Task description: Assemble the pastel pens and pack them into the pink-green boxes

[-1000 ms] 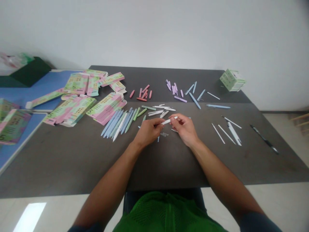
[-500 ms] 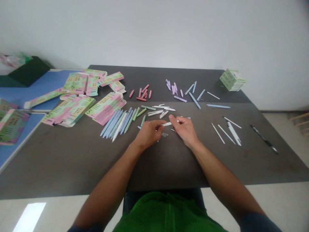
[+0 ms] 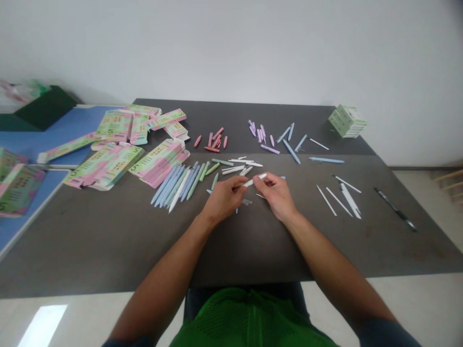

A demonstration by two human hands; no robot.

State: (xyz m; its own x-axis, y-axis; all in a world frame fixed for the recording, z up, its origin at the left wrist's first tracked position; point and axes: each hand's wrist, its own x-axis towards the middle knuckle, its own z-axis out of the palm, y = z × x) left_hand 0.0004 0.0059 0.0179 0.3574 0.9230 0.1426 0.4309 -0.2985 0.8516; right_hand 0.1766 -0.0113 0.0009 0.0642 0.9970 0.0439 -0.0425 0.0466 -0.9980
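In front of me, between both hands, is a white pen barrel (image 3: 249,183). My left hand (image 3: 226,195) pinches its left end between thumb and fingers. My right hand (image 3: 277,193) grips the other end, whose tip shows above the thumb. Small clear pieces (image 3: 246,202) lie on the table just below the hands. Just beyond them are loose white pen parts (image 3: 233,169) and a green pen part (image 3: 215,180). A row of blue, green and white pens (image 3: 177,185) lies left of my left hand.
Pink-and-green cartons (image 3: 159,161) are piled at the left. Red parts (image 3: 217,140), purple parts (image 3: 261,132) and blue parts (image 3: 291,151) lie farther back. Thin white refills (image 3: 339,201) and a black pen (image 3: 396,209) are at right, a green box (image 3: 347,121) behind.
The right hand has shifted slightly on the white pen barrel, and more of its right end shows above the thumb. The left hand keeps its pinch nearly in place.
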